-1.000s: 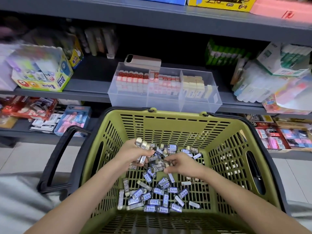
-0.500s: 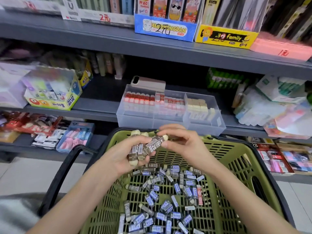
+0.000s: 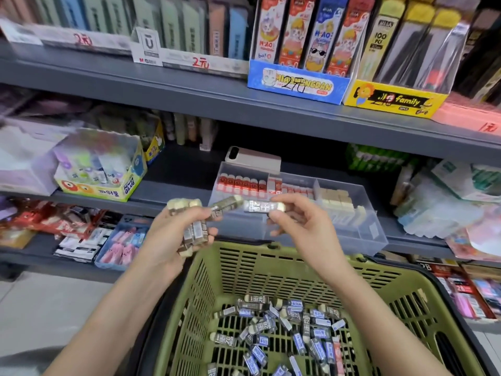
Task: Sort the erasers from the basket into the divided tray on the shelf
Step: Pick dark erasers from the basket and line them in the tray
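Because both hands are raised above the olive-green slotted plastic basket [image 3: 271, 270], directly in front of the clear plastic divided tray [image 3: 366, 226] on the grey metal shelf [image 3: 168, 191], you are positioned to feed erasers forward one at a time. Your left hand [image 3: 173, 240] curls its fingers round a bundle of brown-sleeved cream erasers [image 3: 195, 232] and likely serves as a magazine. Your right hand [image 3: 301, 229], at 3 o'clock of the left, pinches one grey-sleeved 2B eraser [image 3: 264, 206] between thumb and fingertips, with the other fingers loosely bent. Many loose sleeved erasers [image 3: 284, 329] lie on the basket floor at 6 o'clock.
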Tool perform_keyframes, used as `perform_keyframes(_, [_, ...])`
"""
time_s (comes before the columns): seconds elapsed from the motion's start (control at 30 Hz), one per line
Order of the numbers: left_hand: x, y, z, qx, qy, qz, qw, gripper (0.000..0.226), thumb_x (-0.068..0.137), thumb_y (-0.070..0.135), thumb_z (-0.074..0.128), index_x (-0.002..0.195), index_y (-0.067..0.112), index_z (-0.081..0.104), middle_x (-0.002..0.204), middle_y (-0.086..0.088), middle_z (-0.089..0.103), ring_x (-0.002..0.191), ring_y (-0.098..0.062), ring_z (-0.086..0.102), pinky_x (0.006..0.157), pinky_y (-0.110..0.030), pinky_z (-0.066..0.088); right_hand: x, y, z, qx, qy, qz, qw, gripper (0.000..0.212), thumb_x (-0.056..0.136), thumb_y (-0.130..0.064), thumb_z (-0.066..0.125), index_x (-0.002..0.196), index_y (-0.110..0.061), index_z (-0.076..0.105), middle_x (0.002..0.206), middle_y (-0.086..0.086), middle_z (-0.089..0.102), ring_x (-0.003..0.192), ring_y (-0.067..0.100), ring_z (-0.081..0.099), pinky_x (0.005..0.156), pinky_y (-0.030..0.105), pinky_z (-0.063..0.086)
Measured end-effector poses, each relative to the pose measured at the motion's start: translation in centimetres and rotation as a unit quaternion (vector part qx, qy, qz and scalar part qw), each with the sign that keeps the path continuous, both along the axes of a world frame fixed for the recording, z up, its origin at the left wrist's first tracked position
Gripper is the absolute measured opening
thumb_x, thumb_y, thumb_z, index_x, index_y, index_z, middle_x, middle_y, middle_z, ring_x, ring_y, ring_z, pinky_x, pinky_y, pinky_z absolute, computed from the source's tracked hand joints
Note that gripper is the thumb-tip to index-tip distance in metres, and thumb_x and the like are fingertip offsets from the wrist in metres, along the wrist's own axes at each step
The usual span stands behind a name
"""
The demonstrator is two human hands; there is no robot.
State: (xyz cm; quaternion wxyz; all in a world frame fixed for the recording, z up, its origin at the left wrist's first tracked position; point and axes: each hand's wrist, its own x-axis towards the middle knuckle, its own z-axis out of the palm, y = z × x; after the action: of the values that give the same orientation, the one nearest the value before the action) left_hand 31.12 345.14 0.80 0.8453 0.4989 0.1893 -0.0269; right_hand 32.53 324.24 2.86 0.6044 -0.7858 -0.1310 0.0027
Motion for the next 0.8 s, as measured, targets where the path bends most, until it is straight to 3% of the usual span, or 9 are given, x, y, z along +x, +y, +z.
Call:
perform_keyframes(0.07, [1.4,0.9,-0.5,0.014,-0.014,0.064,0.998,0.022,0.077,0.001,0.068,0.091,0.009,0.052,0.078,-0.016,0.072,0.05,-0.017,0.064,0.046,-0.024,0.051,1.8,0.4,0.2,0.006,0.011,-0.02,1.0,0.024,0.089,-0.004,0.059,0.094,-0.027,0.063,0.087,0.013,0.063,0.063,0.012,0.065,0.066,0.017,0.051])
perform_keyframes(0.2, [4.7,1.3,-1.7,-0.023,-0.022,0.146,0.989,0.02,0.084,0.003,0.064,0.096,0.01,0.05,0.084,-0.015,0.072,0.054,-0.015,0.064,0.049,-0.022,0.051,5.6,2.9,-0.6,-0.062,0.048,-0.019,0.997,0.026,0.087,0.006,0.056,0.097,-0.017,0.062,0.079,0.004,0.057,0.055,0.008,0.057,0.06,0.017,0.049])
perform_keyframes(0.27, [6.0,0.9,-2.4,-0.069,-0.009,0.149,0.986,0.018,0.085,0.004,0.062,0.099,0.007,0.052,0.083,-0.014,0.07,0.054,-0.014,0.063,0.049,-0.022,0.051,6.9,4.4,-1.3,-0.086,0.084,-0.02,0.992,0.022,0.084,0.008,0.059,0.097,-0.009,0.054,0.072,0.003,0.052,0.057,0.012,0.057,0.058,0.02,0.052])
perform_keyframes(0.37, [6.7,0.6,-3.5,-0.129,0.02,0.13,0.983,0.005,0.087,0.008,0.061,0.088,0.009,0.056,0.077,-0.01,0.072,0.055,-0.011,0.065,0.049,-0.02,0.051,8.1,5.9,-2.0,-0.146,0.118,-0.013,0.982,0.018,0.081,0.006,0.064,0.088,-0.007,0.053,0.065,0.003,0.058,0.059,0.015,0.063,0.071,0.035,0.057])
perform_keyframes(0.5, [6.7,0.7,-4.3,-0.18,0.033,0.128,0.975,0.008,0.087,0.011,0.06,0.082,0.013,0.056,0.074,-0.008,0.073,0.055,-0.01,0.066,0.049,-0.018,0.051,8.8,7.4,-2.3,-0.163,0.171,0.03,0.971,0.016,0.081,0.004,0.066,0.079,-0.01,0.058,0.068,0.003,0.063,0.053,0.01,0.064,0.063,0.021,0.056])
perform_keyframes(0.57, [6.7,0.5,-4.4,-0.186,0.033,0.127,0.974,0.012,0.086,0.011,0.061,0.078,0.015,0.055,0.075,-0.008,0.074,0.056,-0.01,0.066,0.05,-0.018,0.051,8.9,8.1,-2.9,-0.172,0.18,0.035,0.968,0.018,0.08,0.003,0.068,0.076,-0.012,0.059,0.068,0.002,0.064,0.051,0.009,0.064,0.065,0.024,0.057])
perform_keyframes(0.7, [6.4,0.2,-4.9,-0.184,0.02,0.116,0.976,0.009,0.086,0.011,0.061,0.079,0.015,0.056,0.079,-0.006,0.073,0.059,-0.01,0.065,0.05,-0.018,0.051,9.2,9.0,-4.3,-0.276,0.12,0.033,0.953,0.011,0.081,-0.001,0.067,0.089,-0.006,0.072,0.092,0.007,0.07,0.082,0.02,0.067,0.082,0.037,0.055])
perform_keyframes(0.8, [6.1,0.0,-5.3,-0.183,-0.006,0.119,0.976,0.012,0.086,0.01,0.061,0.079,0.016,0.053,0.085,-0.007,0.073,0.067,-0.012,0.065,0.053,-0.02,0.052,9.4,9.0,-4.6,-0.313,0.132,0.062,0.939,0.019,0.086,-0.002,0.06,0.1,-0.004,0.072,0.095,0.01,0.071,0.088,0.018,0.061,0.088,0.037,0.052])
